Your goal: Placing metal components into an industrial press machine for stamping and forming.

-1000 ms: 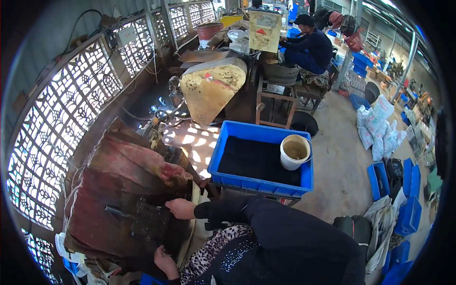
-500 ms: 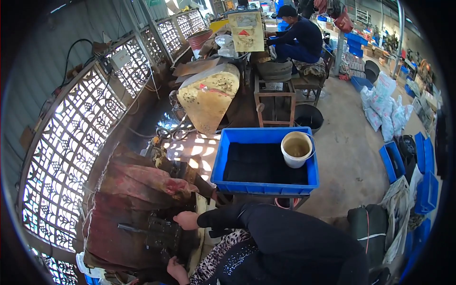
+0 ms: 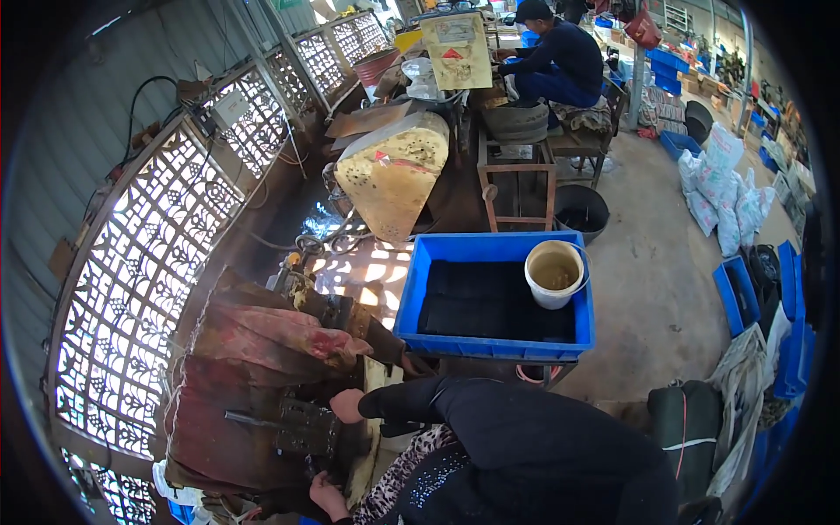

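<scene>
Lying nearly sideways at lower left, a slim grey metal bar (image 3: 249, 419) sits left of the nearer right hand (image 3: 347, 406), left hand (image 3: 328, 497) below; can't tell either's grip!

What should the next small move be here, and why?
Probably a slight, even adjustment with both hands: the right hand is at the near side of the dark metal fixture, and the left hand is by its lower corner. Whether either grips anything is unclear.

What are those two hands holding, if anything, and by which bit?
I can't tell: the left hand and right hand are both beside the dark machine part, but any grip is unclear.
</scene>
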### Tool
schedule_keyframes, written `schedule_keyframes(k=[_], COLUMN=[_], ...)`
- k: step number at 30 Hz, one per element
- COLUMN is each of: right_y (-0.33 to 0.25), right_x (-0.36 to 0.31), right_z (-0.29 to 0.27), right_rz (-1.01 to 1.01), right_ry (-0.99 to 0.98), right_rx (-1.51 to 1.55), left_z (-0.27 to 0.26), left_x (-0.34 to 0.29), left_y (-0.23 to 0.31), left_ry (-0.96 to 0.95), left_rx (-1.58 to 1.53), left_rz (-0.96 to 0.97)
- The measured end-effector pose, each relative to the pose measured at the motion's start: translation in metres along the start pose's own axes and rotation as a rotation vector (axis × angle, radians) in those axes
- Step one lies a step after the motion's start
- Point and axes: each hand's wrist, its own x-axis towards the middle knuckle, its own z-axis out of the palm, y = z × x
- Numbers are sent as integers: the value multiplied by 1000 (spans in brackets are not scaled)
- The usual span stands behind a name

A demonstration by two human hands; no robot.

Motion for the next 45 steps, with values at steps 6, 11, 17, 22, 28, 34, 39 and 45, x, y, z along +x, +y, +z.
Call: schedule_keyframes(k=[6, 11, 17, 22, 28, 34, 39, 45], right_y=[-1, -9, -3, -1, -7, -39, -113, -172], right_x=[-6, -18, -6, 1, -11, 19, 66, 116], right_z=[1, -11, -3, 2, -11, -23, -76, -72], right_rz=[-32, -58, -90, -91, -108, -276, -437, -630], right_ry=[32, -32, -34, 43, 58, 226, 335, 453], right_rx=[10, -14, 0, 22, 26, 112, 131, 343], left_z=[-1, 0, 1, 1, 1, -3, 1, 0], left_x=[-6, -10, -9, -11, -14, -26, -17, -20], left_y=[8, 12, 22, 20, 16, 18, 37, 42], left_ry=[15, 42, 98, 164, 157, 245, 299, 390], left_rx=[18, 13, 70, 64, 49, 218, 367, 278], left_rz=[-18, -2, -10, 74, 29, 223, 254, 332])
